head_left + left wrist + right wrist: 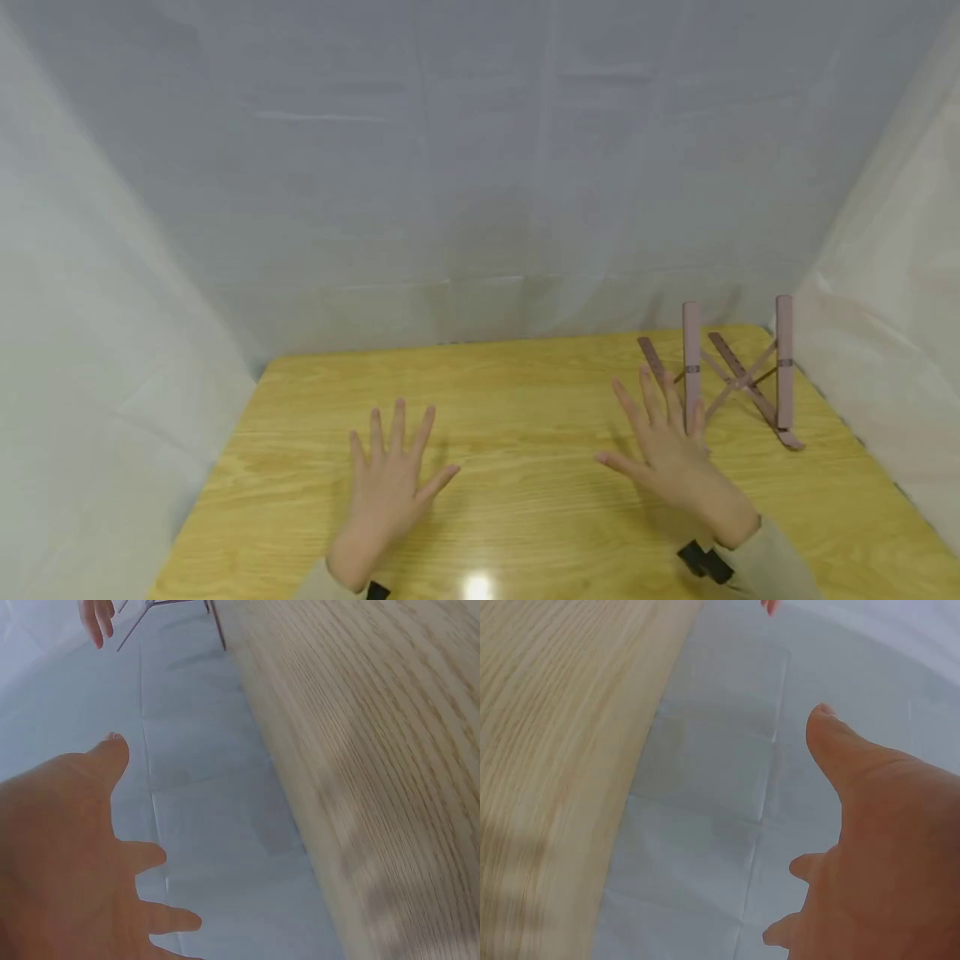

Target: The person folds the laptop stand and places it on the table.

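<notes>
My left hand [386,496] is held over the left middle of the wooden table [525,400], fingers straight and spread apart, nothing in it. Over the right side, my right hand [672,467] is spread the same way and holds nothing. Just beyond the right hand stands a dusty-pink folding laptop stand [784,392], unfolded, with crossed bars between its two side arms. The right fingertips overlap its left arm in the head view. In the left wrist view, part of the stand [218,626] shows at the top, near the right hand's fingers [91,622].
Pale plastic sheeting [487,167] hangs behind the table and along both sides. The table's back edge runs close to the sheet, and the stand is near the back right corner. Light glares off the table at the front middle.
</notes>
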A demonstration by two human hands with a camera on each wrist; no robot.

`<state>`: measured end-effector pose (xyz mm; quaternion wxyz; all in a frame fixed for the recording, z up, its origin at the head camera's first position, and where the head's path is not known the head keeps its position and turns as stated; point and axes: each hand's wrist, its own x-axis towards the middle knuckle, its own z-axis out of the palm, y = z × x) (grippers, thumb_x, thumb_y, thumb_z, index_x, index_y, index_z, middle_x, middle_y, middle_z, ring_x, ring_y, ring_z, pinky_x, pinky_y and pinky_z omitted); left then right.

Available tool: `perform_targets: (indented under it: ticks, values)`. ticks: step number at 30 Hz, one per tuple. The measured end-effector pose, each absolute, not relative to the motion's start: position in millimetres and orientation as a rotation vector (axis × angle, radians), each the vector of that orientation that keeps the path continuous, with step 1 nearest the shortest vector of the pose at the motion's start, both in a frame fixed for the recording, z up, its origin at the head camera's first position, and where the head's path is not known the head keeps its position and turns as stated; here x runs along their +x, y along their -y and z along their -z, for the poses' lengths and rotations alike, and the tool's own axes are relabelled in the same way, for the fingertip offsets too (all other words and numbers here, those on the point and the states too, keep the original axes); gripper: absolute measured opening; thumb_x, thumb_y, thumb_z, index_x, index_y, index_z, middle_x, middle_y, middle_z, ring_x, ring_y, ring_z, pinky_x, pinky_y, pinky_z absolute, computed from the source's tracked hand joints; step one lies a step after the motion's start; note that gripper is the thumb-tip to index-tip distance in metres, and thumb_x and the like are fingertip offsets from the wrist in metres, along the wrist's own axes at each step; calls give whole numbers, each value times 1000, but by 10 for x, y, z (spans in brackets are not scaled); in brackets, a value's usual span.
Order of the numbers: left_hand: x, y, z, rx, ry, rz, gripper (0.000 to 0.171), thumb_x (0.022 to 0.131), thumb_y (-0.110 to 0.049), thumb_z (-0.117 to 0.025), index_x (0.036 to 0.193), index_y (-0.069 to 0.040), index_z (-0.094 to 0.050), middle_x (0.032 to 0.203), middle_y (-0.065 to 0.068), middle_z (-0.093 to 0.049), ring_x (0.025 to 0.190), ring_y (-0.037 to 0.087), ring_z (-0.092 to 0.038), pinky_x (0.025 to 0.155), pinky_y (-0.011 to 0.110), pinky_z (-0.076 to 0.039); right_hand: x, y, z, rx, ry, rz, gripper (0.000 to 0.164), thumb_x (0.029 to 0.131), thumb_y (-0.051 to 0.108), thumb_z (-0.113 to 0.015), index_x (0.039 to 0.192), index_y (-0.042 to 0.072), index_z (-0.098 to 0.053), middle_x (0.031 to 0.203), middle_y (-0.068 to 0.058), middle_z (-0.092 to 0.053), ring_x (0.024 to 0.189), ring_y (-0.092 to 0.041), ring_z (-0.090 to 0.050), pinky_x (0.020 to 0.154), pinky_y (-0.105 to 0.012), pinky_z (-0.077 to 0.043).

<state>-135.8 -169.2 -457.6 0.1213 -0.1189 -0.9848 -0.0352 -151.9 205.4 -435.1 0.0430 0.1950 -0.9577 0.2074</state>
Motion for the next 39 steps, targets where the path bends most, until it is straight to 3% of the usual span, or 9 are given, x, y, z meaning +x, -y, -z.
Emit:
perform_targets:
  ticks: [10,18,27,36,39]
  values:
    - [-1397,1650,4513,-445,2839,281,62,104,-45,-44,157,-18,-28,158,26,-23,140,55,-23,106,76,-20,-1554,-2154,4256,582,2889,-880,90,97,46,-59,160,23,0,162,-16,18,144,-50,17,99,-78,19]
    - [-1429,1603,4437,-459,2805,450,63,104,-48,-40,157,-16,-28,160,21,-22,143,48,-21,111,71,-18,-1580,-2293,4131,593,2775,-908,88,96,39,-63,160,22,-4,162,-24,7,145,-52,8,97,-82,14]
    - [-1450,1520,4352,-562,2716,720,61,104,-42,-45,155,-10,-32,158,19,-28,142,41,-29,112,64,-25,-1598,-2515,4085,552,2681,-933,87,96,35,-63,160,15,-7,163,-24,3,146,-50,0,101,-76,19]
    - [-1490,1397,4253,-622,2643,812,61,105,-39,-46,155,-9,-30,158,18,-28,143,38,-29,112,64,-26,-1624,-2751,4011,509,2506,-965,83,93,23,-68,159,13,-18,163,-20,-8,148,-44,0,103,-72,21]
    - [-1510,1314,4184,-637,2643,840,61,105,-41,-44,156,-12,-28,158,17,-28,143,37,-29,112,63,-26,-1609,-2821,3984,475,2483,-1026,84,93,19,-67,159,11,-15,163,-21,-4,148,-44,3,104,-70,23]
